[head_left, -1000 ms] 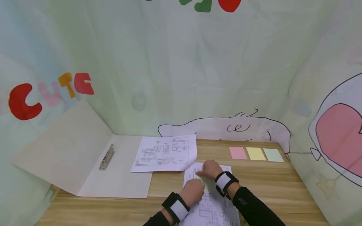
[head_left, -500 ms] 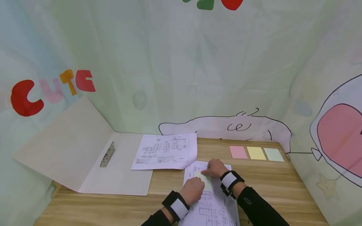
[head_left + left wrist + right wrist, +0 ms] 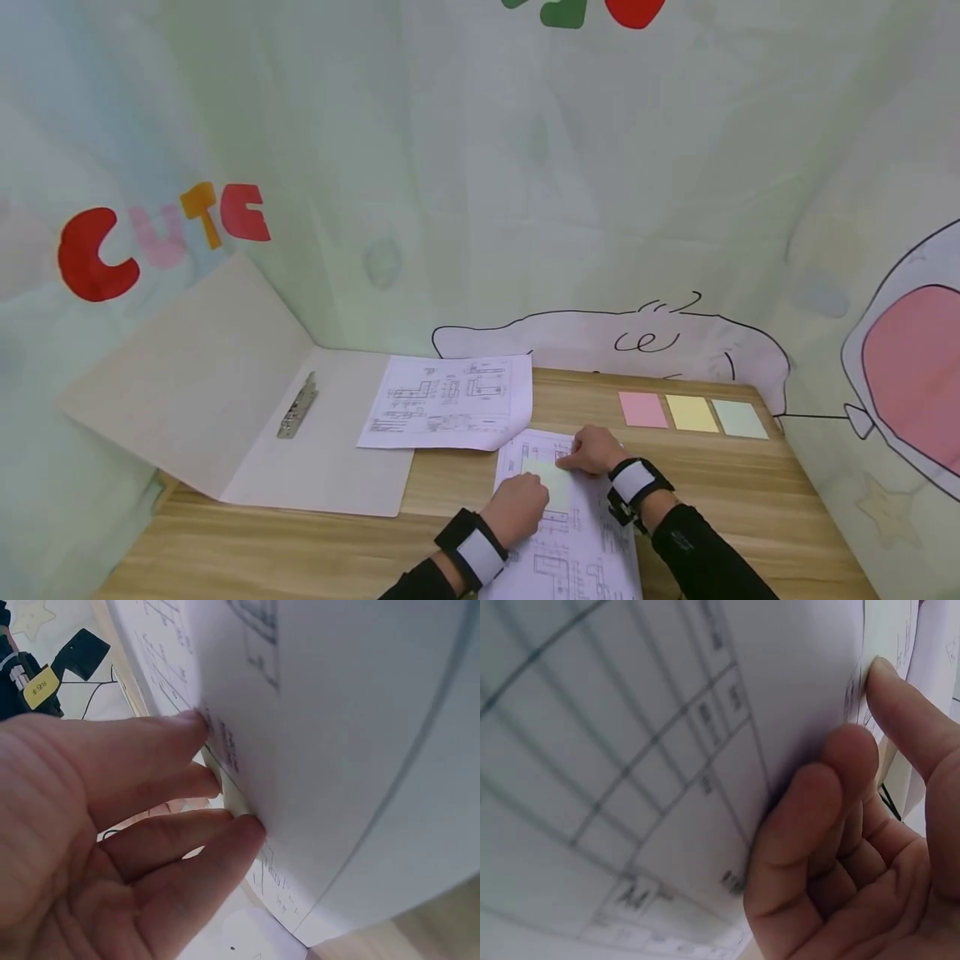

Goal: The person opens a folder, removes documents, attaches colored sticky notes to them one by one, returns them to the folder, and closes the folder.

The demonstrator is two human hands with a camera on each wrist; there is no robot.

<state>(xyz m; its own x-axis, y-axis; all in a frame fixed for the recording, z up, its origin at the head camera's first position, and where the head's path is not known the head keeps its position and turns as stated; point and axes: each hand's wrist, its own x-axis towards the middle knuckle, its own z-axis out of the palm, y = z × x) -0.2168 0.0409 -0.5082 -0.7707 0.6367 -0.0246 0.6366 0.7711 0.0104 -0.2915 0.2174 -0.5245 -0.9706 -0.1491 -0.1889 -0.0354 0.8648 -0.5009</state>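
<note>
A pale green sticky note (image 3: pixel 553 482) lies on the drawing sheet (image 3: pixel 558 554) in front of the person, seen in the head view. The left hand (image 3: pixel 517 506) is at the note's lower left; in the left wrist view its thumb and fingertips (image 3: pixel 251 825) touch the paper. At the note's upper right, the right hand (image 3: pixel 596 452) presses with its thumb. The right wrist view shows that thumb (image 3: pixel 889 682) extended onto the note's edge, the other fingers bent against the printed sheet. Neither hand pinches the paper.
A second drawing sheet (image 3: pixel 450 400) overlaps an open folder (image 3: pixel 322 483) with a metal clip (image 3: pixel 298 408) on the left. Pink (image 3: pixel 642 410), yellow (image 3: pixel 692 413) and pale green (image 3: pixel 739 419) sticky notes lie in a row at the back right of the wooden table (image 3: pixel 712 483).
The right hand has slid rightward across the top of the sticky note, uncovering more of it. The left hand has stayed nearly in place at the note's lower left.
</note>
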